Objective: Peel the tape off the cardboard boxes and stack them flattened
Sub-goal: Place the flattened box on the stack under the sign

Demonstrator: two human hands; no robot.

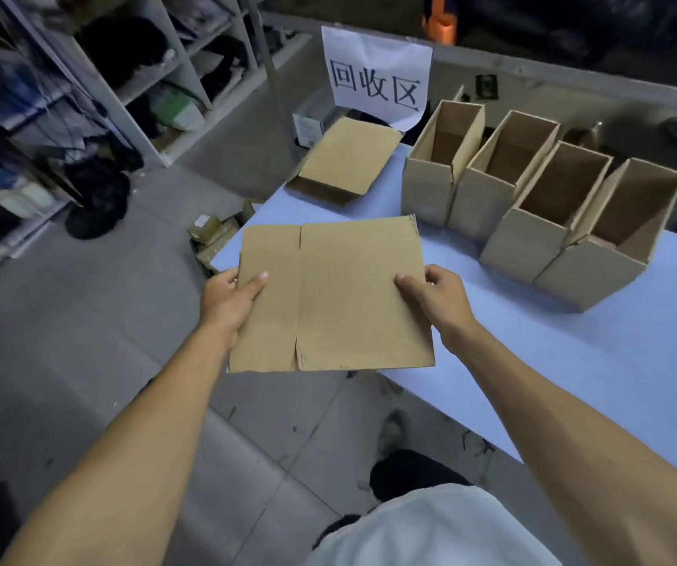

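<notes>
A flattened brown cardboard box (337, 296) is held level in front of me, over the near left corner of the white table (573, 353). My left hand (226, 298) grips its left edge, thumb on top. My right hand (437, 296) grips its right edge the same way. Another flattened box (347, 161) lies at the table's far left end. Several open, upright cardboard boxes (533, 206) stand in a row along the table's right side.
A paper sign with printed characters (377, 75) hangs behind the table. Metal shelving with bags and goods (104, 75) lines the left. Small packages (214, 234) lie on the grey tiled floor by the table's corner.
</notes>
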